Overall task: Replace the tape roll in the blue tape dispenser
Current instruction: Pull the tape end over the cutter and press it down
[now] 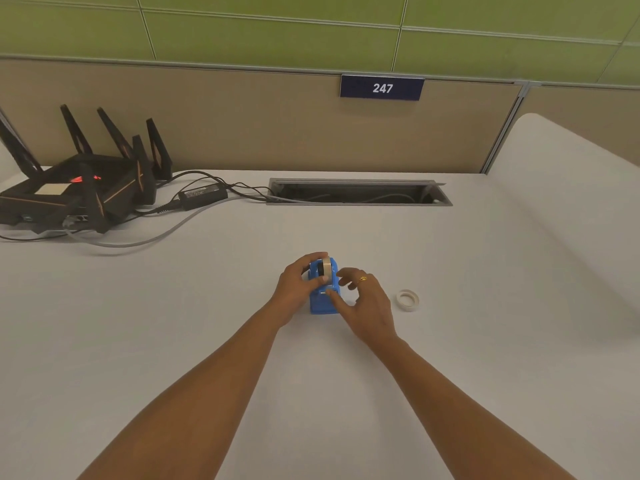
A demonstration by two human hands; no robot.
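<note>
The blue tape dispenser (322, 303) stands on the white desk in the middle of the view, with a tape roll (325, 265) seated in its top. My left hand (300, 284) grips the dispenser from the left, fingers curled over its top and thumb on its near side. My right hand (363, 303) is at the dispenser's right side, its thumb touching the front near the cutter and its fingers loosely curled; a ring shows on one finger. A second, thin whitish tape roll (407, 300) lies flat on the desk to the right of my right hand.
A black router (76, 188) with several antennas, a power brick (202, 194) and cables sit at the back left. An open cable tray slot (358, 192) is set in the desk at the back. A partition with a "247" sign (382, 87) stands behind.
</note>
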